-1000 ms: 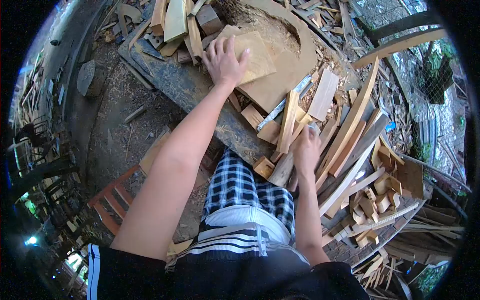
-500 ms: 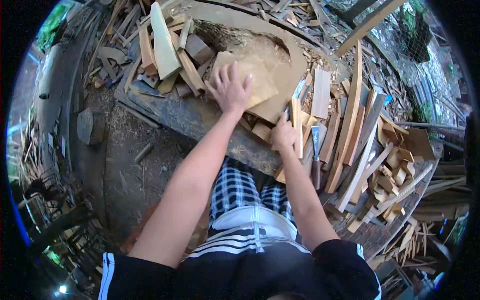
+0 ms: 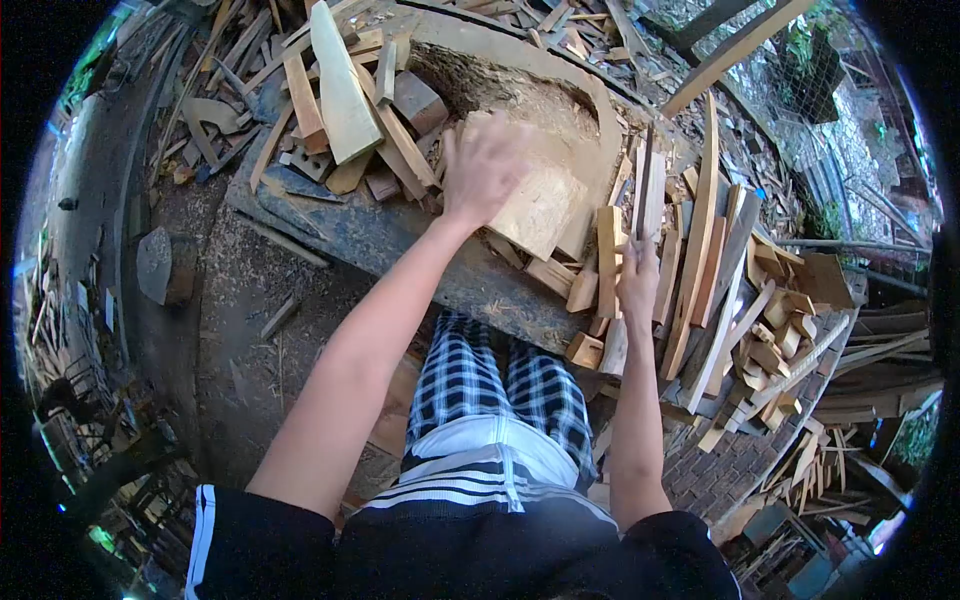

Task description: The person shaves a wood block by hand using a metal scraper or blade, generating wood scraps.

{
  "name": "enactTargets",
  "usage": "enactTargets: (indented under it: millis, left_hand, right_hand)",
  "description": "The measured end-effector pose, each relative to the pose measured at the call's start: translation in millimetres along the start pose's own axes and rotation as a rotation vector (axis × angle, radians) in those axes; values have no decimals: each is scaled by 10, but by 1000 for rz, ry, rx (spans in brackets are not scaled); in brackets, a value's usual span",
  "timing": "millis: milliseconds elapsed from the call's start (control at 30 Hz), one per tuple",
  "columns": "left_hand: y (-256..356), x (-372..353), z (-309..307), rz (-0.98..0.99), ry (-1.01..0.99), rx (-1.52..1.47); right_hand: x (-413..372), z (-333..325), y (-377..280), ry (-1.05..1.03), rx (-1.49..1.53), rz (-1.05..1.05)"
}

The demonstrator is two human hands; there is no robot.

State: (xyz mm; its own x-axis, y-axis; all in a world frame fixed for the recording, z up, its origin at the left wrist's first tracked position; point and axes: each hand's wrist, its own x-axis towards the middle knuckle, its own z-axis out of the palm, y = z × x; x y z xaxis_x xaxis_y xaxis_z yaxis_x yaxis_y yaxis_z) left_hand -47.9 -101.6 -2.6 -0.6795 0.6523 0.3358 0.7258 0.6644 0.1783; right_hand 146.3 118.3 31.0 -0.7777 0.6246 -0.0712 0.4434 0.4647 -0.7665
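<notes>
My left hand (image 3: 487, 170), blurred, is over the upper left part of a pale wooden slab (image 3: 540, 210), its fingers apart; whether it touches the slab is unclear. The slab rests on a larger hollowed wooden block (image 3: 590, 70). To the right, my right hand (image 3: 638, 280) is closed round a long, thin, dark tool (image 3: 646, 185) that points away from me. Beneath and beside this hand lie narrow wooden strips (image 3: 608, 255).
Wood offcuts (image 3: 305, 100) are piled on the bench (image 3: 400, 240) at the left. Long curved strips (image 3: 700, 250) and a heap of small blocks (image 3: 785, 335) lie at the right. A stump (image 3: 165, 265) stands on the ground at the left.
My right hand has moved right, away from the slab's edge, to where a blue-bladed tool with a dark handle lay. My left hand has shifted slightly right and is now blurred.
</notes>
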Motion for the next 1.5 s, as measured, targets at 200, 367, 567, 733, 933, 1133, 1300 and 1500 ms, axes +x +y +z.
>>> enactTargets:
  millis: [200,367,567,733,933,1133,1300,1500]
  left_hand:
    - [649,-846,-327,-1231,222,-1012]
    - [1027,-772,-212,-1333,123,-1777]
    - [1061,-564,-159,-1394,269,-1694]
    - [1165,-577,-130,-1385,333,-1633]
    - [1209,-567,-81,-1367,401,-1537]
    - [1211,-574,-49,-1373,407,-1551]
    - [1224,-592,-15,-1347,431,-1561]
    - [1246,-586,-8,-1367,430,-1566]
  right_hand:
    - [-447,242,-778,-178,-279,-246]
    - [-479,400,-580,-261,-384,-391]
    - [-93,439,-689,-402,-644,-408]
    - [-321,266,-407,-368,-545,-651]
    - [197,534,-483,-452,-543,-680]
    - [-128,222,-341,-407,-613,-711]
    - [433,562,-501,-359,-601,-686]
    - [-107,311,-288,-363,-535,-754]
